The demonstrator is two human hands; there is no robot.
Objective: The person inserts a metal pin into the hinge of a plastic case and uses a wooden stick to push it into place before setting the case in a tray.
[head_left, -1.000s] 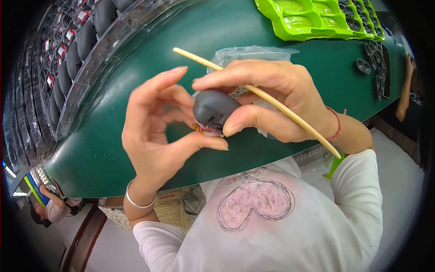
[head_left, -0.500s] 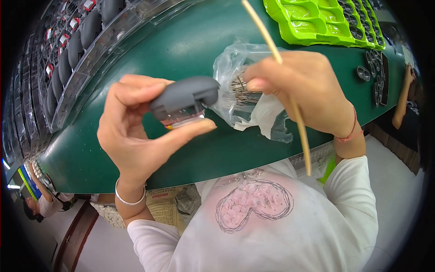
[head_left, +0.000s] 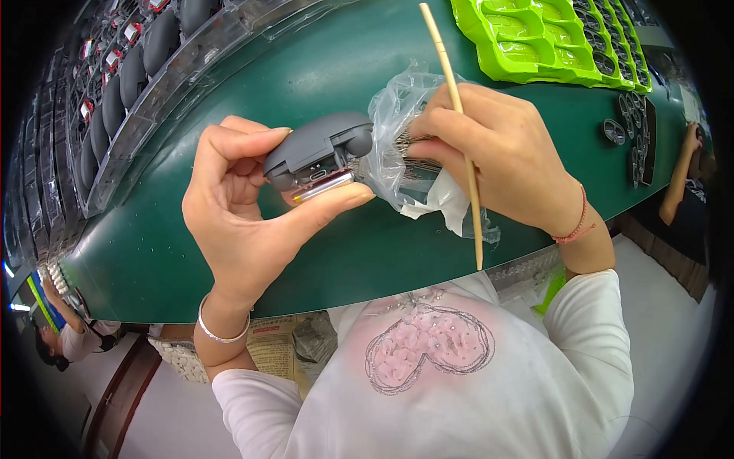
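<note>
Green moulded trays (head_left: 550,42) and a rack of grey shells (head_left: 130,73) are seen on the green table (head_left: 229,252). A smooth grey plastic case (head_left: 317,149) is pinched by the left hand (head_left: 245,222). A thin wooden stick (head_left: 453,99) and a crinkled clear bag (head_left: 405,161) of small metal parts are gripped by the right hand (head_left: 497,157).

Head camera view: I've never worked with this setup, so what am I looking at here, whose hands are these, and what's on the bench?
There is no machine here: the one picture comes from a wide fisheye camera on a person's head, looking down, so straight edges bend. The left hand pinches a small grey plastic housing with a metal part on its underside. The right hand holds a thin wooden stick and reaches into a crumpled clear plastic bag of small metal parts. All this is over a dark green table. Bright green moulded trays lie far right, and a clear tray of grey housings far left. A second person's arm shows at the right edge.
</note>
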